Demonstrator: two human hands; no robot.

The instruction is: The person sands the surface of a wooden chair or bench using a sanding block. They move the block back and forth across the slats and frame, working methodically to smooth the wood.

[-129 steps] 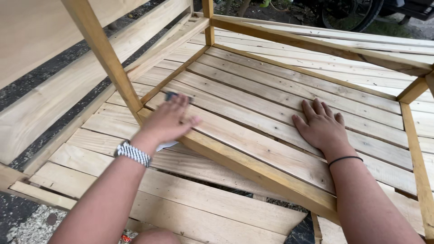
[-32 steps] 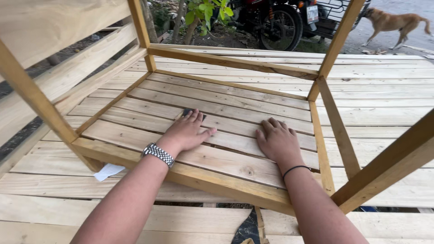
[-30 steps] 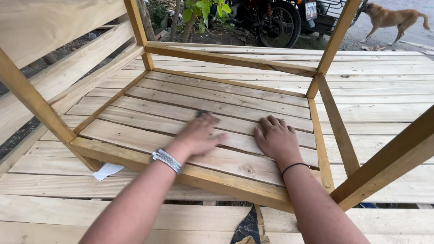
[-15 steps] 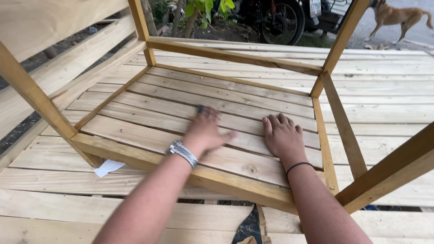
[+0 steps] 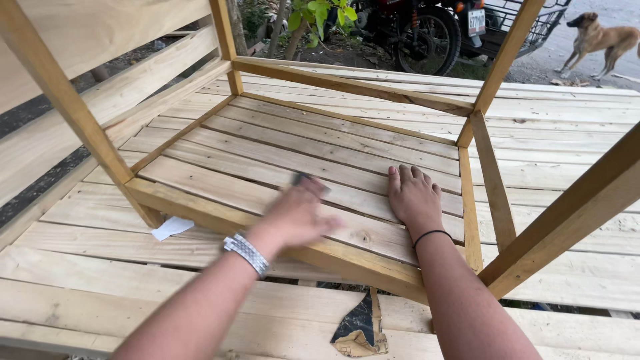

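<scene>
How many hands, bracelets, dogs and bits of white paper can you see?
Hands: 2, the left hand and the right hand, both on the wooden slats
Wrist bands: 2, a silver bracelet and a thin black band
Dogs: 1, a brown dog
White paper scraps: 1
Total: 6

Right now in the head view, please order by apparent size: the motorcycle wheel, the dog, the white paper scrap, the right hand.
1. Motorcycle wheel, partly cropped
2. Right hand, similar to the wheel; it is nearer the camera, so unsure
3. Dog, far off
4. White paper scrap
</scene>
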